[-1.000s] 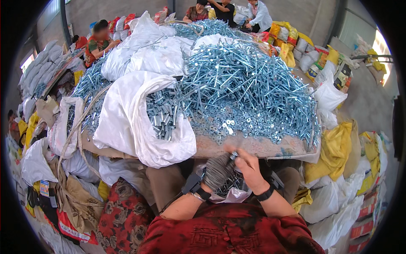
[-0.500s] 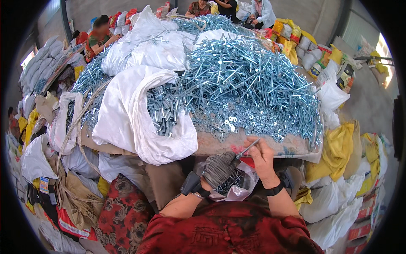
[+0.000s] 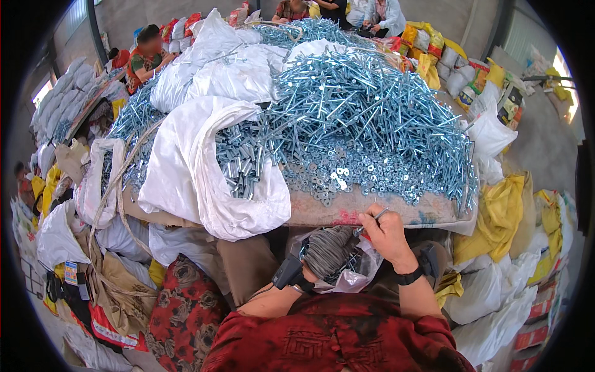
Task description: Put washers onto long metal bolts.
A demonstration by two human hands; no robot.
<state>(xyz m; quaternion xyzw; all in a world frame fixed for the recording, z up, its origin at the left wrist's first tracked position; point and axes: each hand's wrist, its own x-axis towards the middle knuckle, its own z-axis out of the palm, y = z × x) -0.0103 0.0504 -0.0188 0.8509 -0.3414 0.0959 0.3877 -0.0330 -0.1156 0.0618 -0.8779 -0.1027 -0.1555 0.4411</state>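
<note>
Head view: your right hand point(image 3: 387, 235) pinches a metal bolt point(image 3: 381, 214), lower end at your grey-covered left hand point(image 3: 331, 253); can't tell that one's grip. Open plastic bag point(image 3: 349, 284) just below the grip, loose washers point(image 3: 348, 175) beyond it.

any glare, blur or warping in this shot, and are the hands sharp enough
Head view: fisheye warping, dark posts leaning outward, corners black; head view: bright glints on the washers, window at far right washed out; head view: left hand and right hand fairly sharp, but a blur covers the head of the upper-left co-worker.
</note>
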